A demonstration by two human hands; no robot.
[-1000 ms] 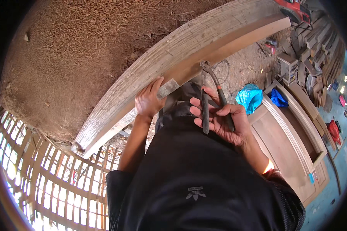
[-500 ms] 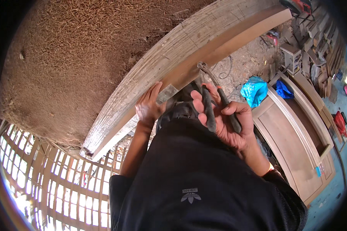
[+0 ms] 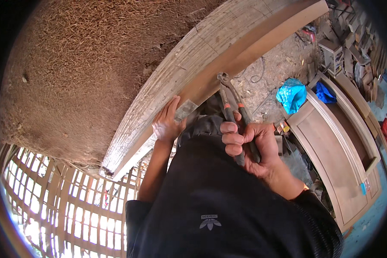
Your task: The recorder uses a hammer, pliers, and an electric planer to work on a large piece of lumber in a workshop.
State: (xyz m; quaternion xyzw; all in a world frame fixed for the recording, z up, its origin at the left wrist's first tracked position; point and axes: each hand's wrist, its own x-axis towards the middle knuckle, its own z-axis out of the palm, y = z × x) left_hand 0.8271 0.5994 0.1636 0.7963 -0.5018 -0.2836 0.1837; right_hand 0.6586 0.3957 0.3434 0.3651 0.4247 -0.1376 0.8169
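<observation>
My right hand (image 3: 262, 148) grips a pair of pincers (image 3: 238, 118) by its dark handles, which have orange bands near the pivot. The metal head points up and away, close to the brown side of a long wooden piece (image 3: 202, 60). The handles stand closer to each other than the width of my palm. My left hand (image 3: 165, 122) lies on the near side of that wood with its fingers stretched out. Beside its fingers is a small greyish, flat rectangular piece (image 3: 186, 109); its kind is unclear. My dark shirt covers the lower middle.
Brown fibrous ground (image 3: 81, 69) stretches beyond the wood at the left. A slatted lattice (image 3: 73, 202) stands at lower left. To the right lie a panelled wooden piece (image 3: 320, 159), a light-blue bag (image 3: 292, 95), a dark-blue bag (image 3: 325, 93) and stacked wood scraps (image 3: 361, 47).
My right hand's fingers have closed around the pincers, bringing the handles closer together. The left hand stays on the wood. The whole view has shifted slightly.
</observation>
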